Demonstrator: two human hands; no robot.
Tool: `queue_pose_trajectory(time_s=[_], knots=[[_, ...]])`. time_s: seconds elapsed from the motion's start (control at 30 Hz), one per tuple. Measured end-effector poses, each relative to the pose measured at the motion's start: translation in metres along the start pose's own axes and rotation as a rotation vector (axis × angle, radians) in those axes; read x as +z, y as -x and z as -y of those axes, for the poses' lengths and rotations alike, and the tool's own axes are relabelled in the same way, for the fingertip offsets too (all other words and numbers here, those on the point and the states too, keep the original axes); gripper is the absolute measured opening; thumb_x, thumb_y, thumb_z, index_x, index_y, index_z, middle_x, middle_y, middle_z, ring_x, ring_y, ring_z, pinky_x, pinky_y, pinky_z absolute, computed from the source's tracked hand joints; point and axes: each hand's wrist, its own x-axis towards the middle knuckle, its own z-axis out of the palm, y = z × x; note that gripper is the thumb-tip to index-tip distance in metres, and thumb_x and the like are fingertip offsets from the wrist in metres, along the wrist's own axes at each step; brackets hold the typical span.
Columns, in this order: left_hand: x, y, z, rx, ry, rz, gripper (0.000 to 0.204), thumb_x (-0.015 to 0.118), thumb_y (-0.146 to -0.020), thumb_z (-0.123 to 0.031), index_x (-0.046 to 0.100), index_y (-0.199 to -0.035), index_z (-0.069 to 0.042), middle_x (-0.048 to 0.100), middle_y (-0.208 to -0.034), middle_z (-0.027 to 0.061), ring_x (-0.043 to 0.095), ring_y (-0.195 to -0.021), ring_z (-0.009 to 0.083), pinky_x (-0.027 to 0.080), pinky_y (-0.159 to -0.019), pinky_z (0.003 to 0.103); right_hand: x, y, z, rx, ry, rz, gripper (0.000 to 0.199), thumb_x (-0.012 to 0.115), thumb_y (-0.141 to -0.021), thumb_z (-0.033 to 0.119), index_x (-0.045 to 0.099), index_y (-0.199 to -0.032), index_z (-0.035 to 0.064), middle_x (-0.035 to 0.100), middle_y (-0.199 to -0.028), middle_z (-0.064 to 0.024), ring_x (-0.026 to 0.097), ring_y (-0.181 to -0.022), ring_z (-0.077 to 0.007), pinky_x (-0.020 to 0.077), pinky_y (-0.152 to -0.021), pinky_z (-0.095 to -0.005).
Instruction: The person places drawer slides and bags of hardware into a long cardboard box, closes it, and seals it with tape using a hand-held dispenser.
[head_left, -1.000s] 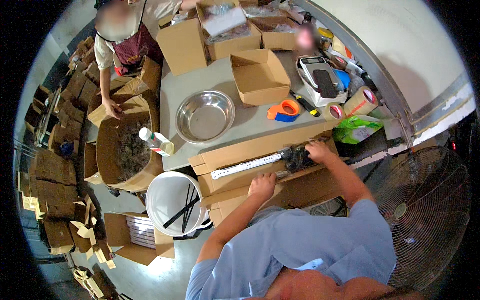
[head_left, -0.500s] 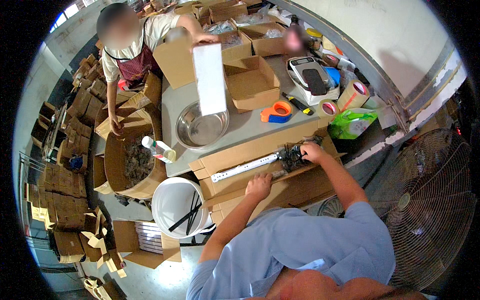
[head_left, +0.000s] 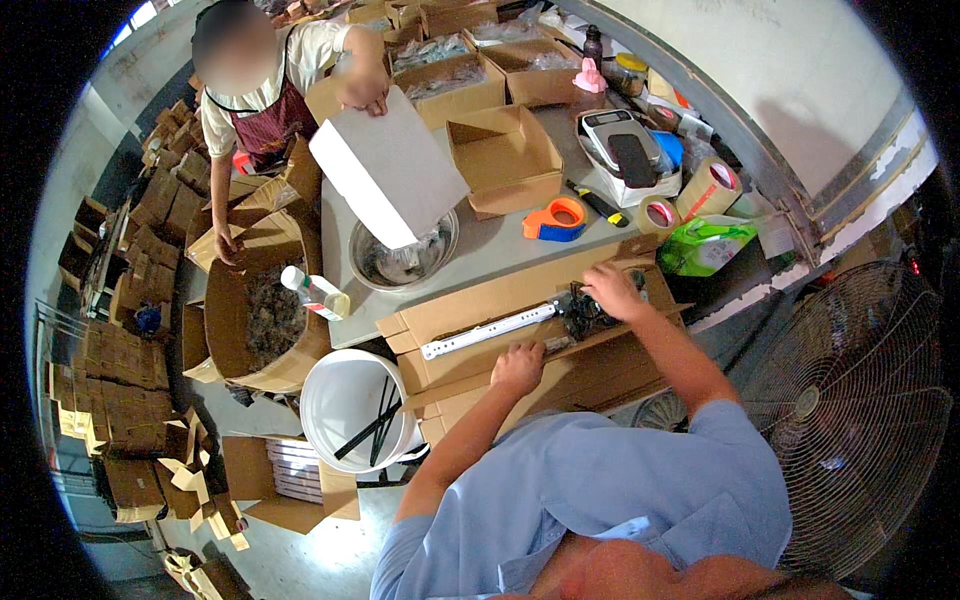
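Observation:
An open long cardboard box (head_left: 480, 299) lies before me on the table. Inside is a white perforated metal rail (head_left: 480, 334), with black parts (head_left: 580, 312) bundled at its right end, partly in clear plastic. My right hand (head_left: 613, 291) is over the black parts, fingers bent down and closed on them; the fingertips are partly hidden. At the near wall of the box, my left hand (head_left: 518, 368) has its fingers curled over the edge, beside a small clear-wrapped piece.
Across the table, a co-worker tilts a white box (head_left: 365, 165) over a metal bowl (head_left: 455, 245) holding plastic-wrapped bits. A white bucket (head_left: 325, 405) with black strips stands left. An orange-and-blue tape dispenser (head_left: 555, 220), cutter (head_left: 597, 203), tape rolls and scale (head_left: 605, 128) lie beyond. A fan (head_left: 850, 400) stands right.
The co-worker's white box has tipped over the bowl, which now has plastic-wrapped bits in it. My right hand has shifted slightly left and up; my left hand has barely moved.

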Motion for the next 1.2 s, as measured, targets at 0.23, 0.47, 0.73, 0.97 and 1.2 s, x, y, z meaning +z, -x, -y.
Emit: queue_pose_trajectory(time_s=[0.23, 0.47, 0.73, 0.97, 1.2], knots=[[-0.007, 0.004, 0.0, -0.044, -0.017, 0.088, 0.024, 0.043, -0.087, -0.018, 0.055, -0.105, -0.007, 0.059, -0.103, 0.0145, 0.056, -0.099, 0.0325, 0.05, -0.079, 0.044, 0.046, 0.018, -0.006, 0.255, 0.034, 0.109, 0.027, 0.069, -0.068, 0.016, 0.064, -0.093, 0.0087, 0.054, -0.102, -0.0164, 0.05, -0.103, -0.0352, 0.0462, -0.083, -0.0464], [-0.018, 0.002, -0.002, -0.025, 0.026, 0.084, 0.024, 0.042, -0.087, -0.017, 0.054, -0.106, -0.007, 0.057, -0.108, 0.014, 0.056, -0.1, 0.0325, 0.049, -0.079, 0.044, 0.049, 0.014, -0.016, 0.22, 0.298, 0.281, 0.013, 0.066, -0.071, 0.014, 0.066, -0.082, 0.0075, 0.058, -0.09, -0.0128, 0.057, -0.091, -0.0312, 0.0478, -0.077, -0.0421], [-0.003, 0.001, 0.003, -0.001, 0.01, 0.053, 0.025, 0.042, -0.087, -0.015, 0.054, -0.107, -0.006, 0.056, -0.111, 0.0121, 0.053, -0.105, 0.0317, 0.049, -0.08, 0.044, 0.02, 0.014, -0.01, 0.057, 0.373, 0.404, 0.015, 0.054, -0.078, 0.017, 0.067, -0.082, 0.0101, 0.062, -0.085, -0.0126, 0.062, -0.086, -0.0297, 0.051, -0.076, -0.0407], [-0.018, 0.006, 0.003, -0.045, 0.037, 0.145, 0.027, 0.045, -0.086, -0.017, 0.052, -0.11, -0.007, 0.056, -0.108, 0.0132, 0.055, -0.099, 0.0325, 0.05, -0.076, 0.044, 0.018, -0.007, 0.005, 0.064, 0.22, 0.6, 0.029, 0.069, -0.07, 0.013, 0.064, -0.097, 0.0069, 0.064, -0.093, -0.014, 0.061, -0.088, -0.0285, 0.0496, -0.073, -0.0394], [0.004, -0.003, 0.018, -0.024, 0.098, 0.066, 0.035, 0.051, -0.085, -0.023, 0.051, -0.114, -0.004, 0.055, -0.11, 0.0171, 0.058, -0.098, 0.0334, 0.052, -0.074, 0.044, 0.081, -0.166, 0.133, 0.714, -1.464, 0.411, 0.05, 0.061, -0.087, 0.029, 0.043, -0.123, -0.0002, 0.059, -0.095, -0.0163, 0.06, -0.087, -0.0299, 0.0526, -0.075, -0.0384]])
